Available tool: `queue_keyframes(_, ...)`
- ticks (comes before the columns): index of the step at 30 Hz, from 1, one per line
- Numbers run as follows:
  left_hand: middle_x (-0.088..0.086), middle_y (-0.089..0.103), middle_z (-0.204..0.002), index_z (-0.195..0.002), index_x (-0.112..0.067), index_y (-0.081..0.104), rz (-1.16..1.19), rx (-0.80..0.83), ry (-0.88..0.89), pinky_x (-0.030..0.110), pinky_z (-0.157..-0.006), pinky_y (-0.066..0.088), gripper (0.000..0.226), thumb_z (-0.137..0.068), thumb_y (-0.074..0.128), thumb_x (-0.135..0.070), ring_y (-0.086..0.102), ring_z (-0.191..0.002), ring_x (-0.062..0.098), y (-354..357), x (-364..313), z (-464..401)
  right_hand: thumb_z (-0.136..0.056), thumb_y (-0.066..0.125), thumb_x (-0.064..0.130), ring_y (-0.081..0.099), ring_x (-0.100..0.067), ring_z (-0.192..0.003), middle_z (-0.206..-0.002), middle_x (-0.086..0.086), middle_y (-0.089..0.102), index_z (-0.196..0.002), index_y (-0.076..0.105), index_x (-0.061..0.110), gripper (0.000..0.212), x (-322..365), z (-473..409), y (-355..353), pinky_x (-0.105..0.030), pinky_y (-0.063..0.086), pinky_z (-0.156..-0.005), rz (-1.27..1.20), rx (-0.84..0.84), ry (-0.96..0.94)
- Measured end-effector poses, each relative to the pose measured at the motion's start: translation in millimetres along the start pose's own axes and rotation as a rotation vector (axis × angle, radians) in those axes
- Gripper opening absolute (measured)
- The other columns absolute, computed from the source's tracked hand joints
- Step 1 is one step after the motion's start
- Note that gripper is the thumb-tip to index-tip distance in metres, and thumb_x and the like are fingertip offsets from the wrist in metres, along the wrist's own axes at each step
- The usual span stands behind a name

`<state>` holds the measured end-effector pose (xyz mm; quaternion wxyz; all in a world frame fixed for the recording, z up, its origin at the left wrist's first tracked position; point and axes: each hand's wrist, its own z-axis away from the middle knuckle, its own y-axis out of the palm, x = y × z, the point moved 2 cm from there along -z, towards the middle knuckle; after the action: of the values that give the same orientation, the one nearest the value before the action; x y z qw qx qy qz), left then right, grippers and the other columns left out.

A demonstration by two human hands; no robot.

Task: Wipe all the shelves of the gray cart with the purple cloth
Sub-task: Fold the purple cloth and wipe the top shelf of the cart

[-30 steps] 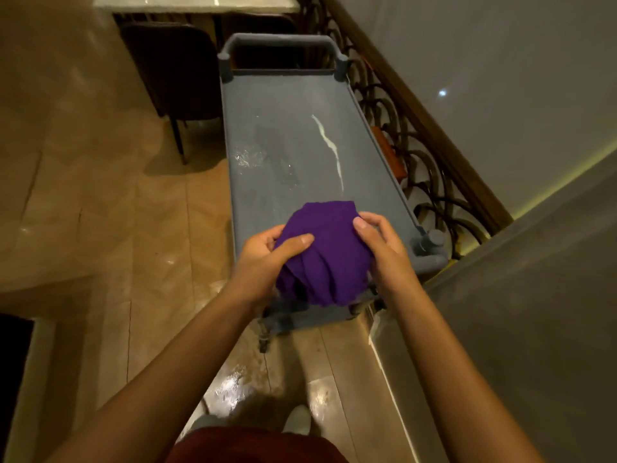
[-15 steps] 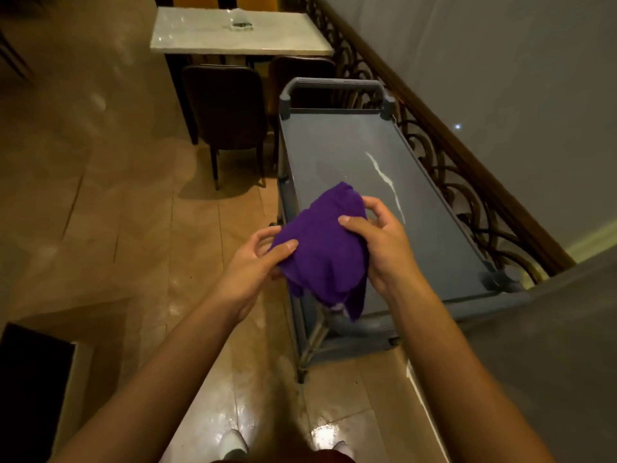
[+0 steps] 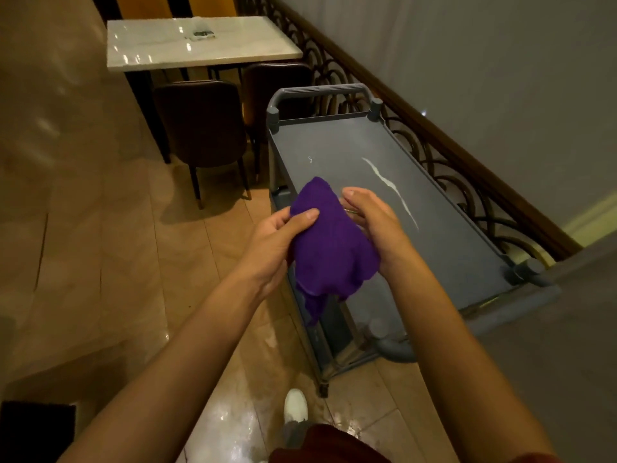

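Left hand [image 3: 272, 243] grips purple cloth [image 3: 329, 250], thumb on top, same as 0.5 s ago. Cloth bunched, held in air above near-left corner of gray cart [image 3: 444, 235], not touching top shelf; one tail hangs down. Right hand [image 3: 374, 225] clasps cloth's right side, fingers curled in tighter than before. White streak [image 3: 390, 188] still on top shelf, unwiped. View has pulled back vs earlier frame: more of marble table [image 3: 200, 41] and brown chair [image 3: 203, 125] visible, white shoe [image 3: 295, 406] by cart leg.

Wearing a white shoe [image 3: 295, 405], grey trouser leg [image 3: 293, 432], dark red top [image 3: 329, 444]; forearms showing bare, a ring [image 3: 350, 211] on one finger.
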<state>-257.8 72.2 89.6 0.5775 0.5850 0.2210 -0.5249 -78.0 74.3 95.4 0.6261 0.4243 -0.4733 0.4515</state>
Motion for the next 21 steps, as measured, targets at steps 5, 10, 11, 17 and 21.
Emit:
queue_keyframes(5, 0.0, 0.076, -0.116, -0.123, -0.017, 0.066, 0.003, 0.028, 0.078, 0.029, -0.085, 0.058, 0.053, -0.074, 0.082, -0.026, 0.07, -0.113, 0.019, 1.4, -16.9, -53.4, -0.093, 0.053, 0.064, 0.07, -0.027, -0.108, -0.117, -0.006, 0.072, -0.113, 0.066, 0.024, 0.047, -29.4, -25.5, -19.1, -0.051, 0.057, -0.097, -0.014, -0.185, 0.186)
queue_keyframes(10, 0.005, 0.073, -0.124, -0.127, -0.015, 0.064, 0.04, 0.115, 0.008, 0.035, -0.095, 0.057, 0.046, -0.082, 0.075, -0.015, 0.066, -0.121, 0.022, 4.2, -10.8, -98.1, -0.092, 0.06, 0.055, 0.063, -0.036, -0.124, -0.138, -0.018, 0.064, -0.138, 0.059, 0.014, 0.062, -34.9, -52.8, -3.9, -0.051, 0.055, -0.1, -0.594, 0.14, 0.117)
queue_keyframes(11, 0.005, 0.072, -0.125, -0.13, -0.014, 0.062, 0.018, 0.112, 0.004, 0.035, -0.095, 0.057, 0.048, -0.084, 0.075, -0.017, 0.066, -0.122, 0.022, 1.3, -10.3, -104.3, -0.09, 0.069, 0.045, 0.066, -0.035, -0.12, -0.132, -0.016, 0.068, -0.134, 0.062, 0.014, 0.055, -32.5, -59.9, -4.1, -0.048, 0.059, -0.093, -0.572, 0.071, 0.101)
queue_keyframes(17, -0.003, 0.058, -0.14, -0.136, -0.033, 0.052, -0.362, 0.048, -0.014, 0.041, -0.105, 0.051, 0.071, -0.075, 0.079, -0.055, 0.058, -0.129, 0.018, -25.2, -27.8, -154.5, -0.076, 0.084, 0.017, 0.077, -0.019, -0.089, -0.1, 0.0, 0.08, -0.101, 0.075, 0.029, 0.029, -10.6, -95.1, -23.7, -0.032, 0.062, -0.067, -0.234, -0.11, 0.017)
queue_keyframes(21, -0.005, 0.073, -0.122, -0.113, -0.046, 0.071, -0.496, 0.373, -0.144, 0.028, -0.085, 0.059, 0.045, -0.071, 0.084, -0.055, 0.07, -0.111, 0.014, -5.2, -43.1, -201.0, -0.079, 0.079, 0.014, 0.077, -0.023, -0.093, -0.103, -0.005, 0.079, -0.099, 0.079, 0.027, 0.024, 6.6, -117.3, -20.1, -0.029, 0.061, -0.071, -0.154, 0.07, 0.001)
